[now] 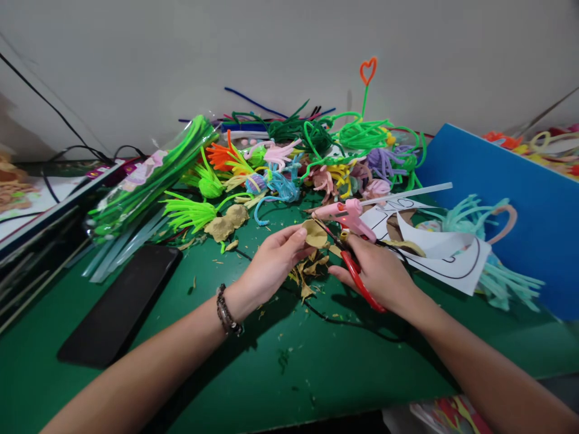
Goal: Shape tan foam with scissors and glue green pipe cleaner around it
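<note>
My left hand (279,258) pinches a small round tan piece (315,234), thin like card or egg-carton pulp, between thumb and fingers. In my right hand (373,265) are red-handled scissors (357,280), their blades at the right edge of that piece. Whether the blades are parted is hard to make out. Below the piece lie curled tan scraps (312,272) on the green table (289,374). A pink glue gun (346,217) rests just beyond my right hand. More lumpy tan pieces (226,223) sit left of my left hand.
Colourful pipe-cleaner figures (280,175) are heaped along the wall. A bag of green pipe cleaners (154,175), glue sticks (129,244) and a black phone (122,304) lie left. At right are cut white paper (452,259) and a blue board (497,199). A black cable (348,320) crosses the table.
</note>
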A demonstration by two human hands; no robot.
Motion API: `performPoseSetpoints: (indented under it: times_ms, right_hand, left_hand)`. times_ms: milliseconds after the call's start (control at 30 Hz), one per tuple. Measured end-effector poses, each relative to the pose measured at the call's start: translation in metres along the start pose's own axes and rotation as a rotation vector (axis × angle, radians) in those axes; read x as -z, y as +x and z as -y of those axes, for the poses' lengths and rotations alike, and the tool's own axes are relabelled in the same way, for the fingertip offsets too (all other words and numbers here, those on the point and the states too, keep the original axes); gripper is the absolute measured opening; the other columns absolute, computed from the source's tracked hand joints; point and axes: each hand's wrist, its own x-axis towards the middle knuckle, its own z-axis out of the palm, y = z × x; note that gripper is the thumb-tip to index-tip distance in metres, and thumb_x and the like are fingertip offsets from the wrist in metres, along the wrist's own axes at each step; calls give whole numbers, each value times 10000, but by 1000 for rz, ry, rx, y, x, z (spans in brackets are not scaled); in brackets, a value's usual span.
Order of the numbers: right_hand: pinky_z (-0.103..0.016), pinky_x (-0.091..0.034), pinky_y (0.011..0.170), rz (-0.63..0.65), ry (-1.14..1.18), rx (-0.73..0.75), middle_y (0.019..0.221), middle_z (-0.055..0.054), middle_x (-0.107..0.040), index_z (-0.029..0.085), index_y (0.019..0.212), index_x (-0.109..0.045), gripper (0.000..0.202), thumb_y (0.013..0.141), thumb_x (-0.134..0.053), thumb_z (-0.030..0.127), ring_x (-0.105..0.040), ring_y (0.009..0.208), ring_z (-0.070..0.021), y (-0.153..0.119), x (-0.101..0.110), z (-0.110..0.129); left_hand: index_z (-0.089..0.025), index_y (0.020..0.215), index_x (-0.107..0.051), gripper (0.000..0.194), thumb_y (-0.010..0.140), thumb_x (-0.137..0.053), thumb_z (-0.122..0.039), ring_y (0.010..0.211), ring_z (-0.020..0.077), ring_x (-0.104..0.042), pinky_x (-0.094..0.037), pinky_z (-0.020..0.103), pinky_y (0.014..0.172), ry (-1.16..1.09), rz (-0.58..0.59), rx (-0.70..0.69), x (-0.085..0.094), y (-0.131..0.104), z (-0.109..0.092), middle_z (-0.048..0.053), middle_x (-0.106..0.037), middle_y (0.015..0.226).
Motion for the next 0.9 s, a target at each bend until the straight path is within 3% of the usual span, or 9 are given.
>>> performPoseSetpoints:
  times_ms: [167,333,633,900]
  right_hand:
    - [-269,-291,475,46,-16,-29,628,-39,-556,205,718,-419,314,744,-449,517,-565,567,-214,1,7,2]
    - [-272,-319,498,68,-1,-73,608,-30,-559,201,738,-464,291,730,-490,491,-566,574,-213,0,13,5]
    - [-281,-335,505,21,21,-66,676,-71,-614,191,737,-524,474,760,-342,628,-575,587,-219,0,10,4]
    - [-286,-324,489,4,105,-86,556,-42,-523,211,617,-411,555,728,-225,722,-487,497,-178,2,10,2]
  left_hand:
    - [-158,656,-656,161,778,-557,-127,585,44,-538,-439,192,719,-46,-9,6,-1,0,0,-28,-641,646]
    - [-154,703,-672,157,791,-542,-137,644,57,-565,-433,213,750,-15,-3,7,-1,0,-1,-2,-665,716]
    - [-148,790,-683,134,793,-558,-197,720,85,-596,-433,230,783,-9,24,18,0,0,0,25,-680,788]
    - [-127,807,-684,197,838,-500,-190,748,86,-612,-458,214,766,-72,16,19,3,1,1,38,-690,811]
